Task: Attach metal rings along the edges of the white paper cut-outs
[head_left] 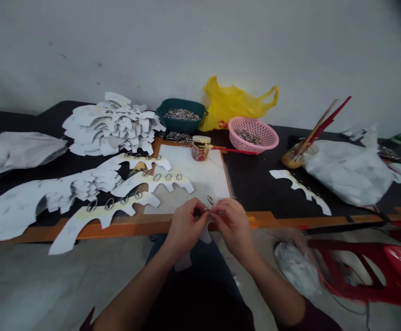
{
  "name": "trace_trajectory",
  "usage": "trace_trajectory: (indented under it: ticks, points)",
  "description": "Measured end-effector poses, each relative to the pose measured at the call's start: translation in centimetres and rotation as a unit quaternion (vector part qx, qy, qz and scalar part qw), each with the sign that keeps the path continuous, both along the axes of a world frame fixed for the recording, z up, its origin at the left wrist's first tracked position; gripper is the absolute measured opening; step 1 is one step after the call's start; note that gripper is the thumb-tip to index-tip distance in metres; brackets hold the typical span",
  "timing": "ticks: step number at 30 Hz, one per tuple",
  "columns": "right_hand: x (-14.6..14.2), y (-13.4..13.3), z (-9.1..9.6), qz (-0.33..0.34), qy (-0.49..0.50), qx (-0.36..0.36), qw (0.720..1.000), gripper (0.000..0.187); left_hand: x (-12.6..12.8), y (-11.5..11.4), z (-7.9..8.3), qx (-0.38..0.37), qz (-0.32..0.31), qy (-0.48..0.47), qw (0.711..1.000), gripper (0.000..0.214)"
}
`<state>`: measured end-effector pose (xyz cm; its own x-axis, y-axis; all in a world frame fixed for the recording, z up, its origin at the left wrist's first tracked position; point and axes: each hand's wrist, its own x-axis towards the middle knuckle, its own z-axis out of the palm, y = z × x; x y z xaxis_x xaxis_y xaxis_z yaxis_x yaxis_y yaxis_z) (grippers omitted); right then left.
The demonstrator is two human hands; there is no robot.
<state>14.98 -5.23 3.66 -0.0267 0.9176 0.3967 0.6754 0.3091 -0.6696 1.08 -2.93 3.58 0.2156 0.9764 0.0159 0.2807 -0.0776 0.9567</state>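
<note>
Left hand (185, 225) and right hand (233, 227) meet over the table's near edge, both closed to a tight pinch on a small metal ring (205, 210), which is partly hidden by the fingers. A white paper strip (183, 262) hangs below the hands, over the person's lap; its link to the ring cannot be made out. Just beyond the fingertips, a small brass-coloured piece (210, 200) lies on a white board (193, 172). A paint-spotted tin (200, 150) stands at the board's far end, with a red-handled brush (238, 151) lying across its top. Left of the hands, white scalloped cut-outs (104, 221) carry rows of rings and overlap the board; a similar cut-out (302, 191) lies to the right on the black tabletop (251, 170), which has an orange edge (265, 220). Further left are a heap of white cut-outs (112, 124) and a white bundle (21, 154). Along the wall are a green basket of rings (181, 115), a yellow plastic bag (234, 103) and a pink basket of rings (253, 134). A white bag (345, 172) sits at right. Below, a red plastic stool (355, 262) stands on the concrete floor (48, 280). The white wall (200, 46) is scuffed.
</note>
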Motion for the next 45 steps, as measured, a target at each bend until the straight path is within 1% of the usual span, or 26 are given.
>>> trace_trajectory:
  ticks: [4,7,10,15,23,25,26,28,29,31,32,33,34,36,38,39,40,42,44,45]
  points:
    - [-0.1,0.1,-0.2,-0.022,-0.035,0.032,0.999,0.012,0.4,-0.1,-0.3,-0.001,0.012,-0.047,0.999,0.007]
    - [-0.2,0.3,-0.5,-0.018,-0.044,0.051,0.998,0.013,0.7,-0.1,-0.7,-0.021,0.026,-0.074,0.997,0.011]
    - [-0.2,0.5,-0.7,-0.016,-0.037,0.036,0.999,0.012,0.8,-0.1,-0.9,-0.035,0.042,-0.081,0.995,0.014]
    - [-0.3,0.8,-0.7,-0.033,-0.026,0.02,0.999,0.01,0.9,-0.3,-0.6,-0.056,0.071,-0.095,0.991,0.015]
    - [-0.2,0.7,-0.3,-0.029,-0.059,0.018,0.998,0.009,0.7,-0.1,-0.7,-0.054,0.056,-0.096,0.992,0.013]
    - [0.1,0.8,-0.1,-0.016,-0.065,0.006,0.998,0.014,0.4,-0.1,-0.8,-0.064,0.039,-0.088,0.993,0.012]
    - [0.4,0.9,0.1,-0.004,-0.072,-0.003,0.997,0.021,0.3,0.0,-0.7,-0.07,0.025,-0.081,0.994,0.012]
    - [0.9,1.2,0.8,0.04,-0.096,-0.024,0.994,0.031,-0.2,0.2,-0.5,-0.075,-0.014,-0.06,0.995,0.009]
    - [1.2,1.3,1.2,0.074,-0.107,-0.038,0.991,0.03,-0.5,0.4,-0.3,-0.075,-0.033,-0.047,0.996,0.008]
    - [1.5,1.4,2.1,0.14,-0.103,-0.073,0.982,0.014,-1.2,0.9,0.7,-0.078,-0.078,-0.02,0.994,0.006]
    - [1.7,1.4,2.6,0.16,-0.086,-0.096,0.979,0.007,-1.5,1.3,1.4,-0.081,-0.105,-0.009,0.991,0.006]
    - [1.7,1.4,3.1,0.169,-0.059,-0.121,0.976,0.004,-1.8,1.8,2.2,-0.084,-0.142,-0.001,0.986,0.007]
    - [1.7,1.3,3.5,0.169,-0.025,-0.147,0.974,0.004,-2.2,2.3,3.2,-0.08,-0.181,0.005,0.98,0.008]
    - [1.5,1.0,4.3,0.144,0.057,-0.196,0.968,0.006,-2.6,3.4,5.1,-0.036,-0.255,0.016,0.966,0.009]
    - [1.3,0.6,4.7,0.117,0.146,-0.233,0.954,0.008,-2.7,4.3,6.4,0.045,-0.298,0.04,0.953,0.007]
    - [1.2,0.4,4.8,0.105,0.188,-0.25,0.944,0.009,-2.6,4.7,6.7,0.09,-0.303,0.054,0.947,0.007]
    - [1.2,0.2,4.7,0.093,0.226,-0.264,0.933,0.009,-2.4,4.8,6.7,0.133,-0.296,0.068,0.944,0.008]
    - [1.2,-0.1,4.2,0.065,0.284,-0.277,0.916,0.011,-1.8,4.7,5.8,0.207,-0.248,0.087,0.942,0.01]
    - [1.2,-0.3,3.4,0.028,0.315,-0.272,0.909,0.014,-1.1,4.0,4.2,0.25,-0.18,0.091,0.947,0.009]
    - [1.1,-0.4,3.0,0.007,0.315,-0.26,0.913,0.015,-0.8,3.5,3.4,0.251,-0.154,0.084,0.952,0.009]
